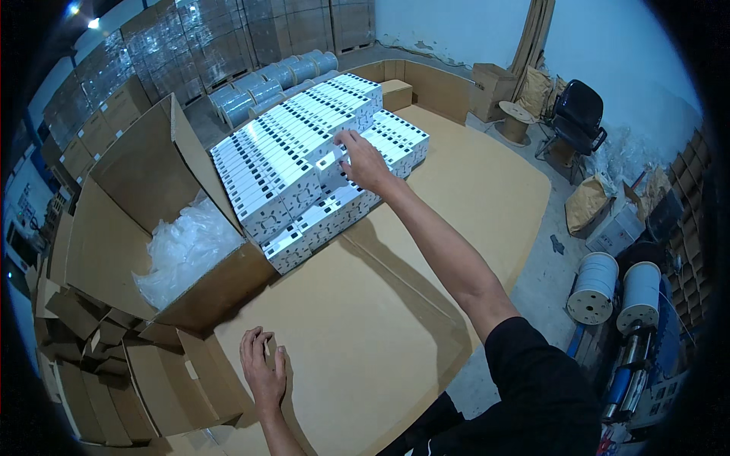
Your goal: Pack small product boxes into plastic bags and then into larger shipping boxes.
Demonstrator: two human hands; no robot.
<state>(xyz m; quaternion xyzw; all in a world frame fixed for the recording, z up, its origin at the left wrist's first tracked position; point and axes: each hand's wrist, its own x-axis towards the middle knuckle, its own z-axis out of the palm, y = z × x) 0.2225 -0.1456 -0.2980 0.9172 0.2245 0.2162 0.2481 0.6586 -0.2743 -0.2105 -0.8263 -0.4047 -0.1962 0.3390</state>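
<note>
Stacked rows of slim white boxes [266, 163] with dark markings stand in tiers on the cardboard-covered table [357, 296]. My right hand [365, 163] reaches over the stack, with thumb and fingers bent around the end of a white box [328, 166] in a gap of the upper tier. Part of that box is hidden by the fingers. Low over the near left of the table, my left hand [262, 372] is open and holds nothing, its fingers loosely curved and apart.
Left of the stack is an open cardboard carton [205, 285] with clear plastic bags [190, 235] inside. Empty cartons [163, 376] lie nearer. A small brown box [396, 95] sits behind the stack. Beyond the table's right edge are a black chair [578, 110] and white reels [593, 289].
</note>
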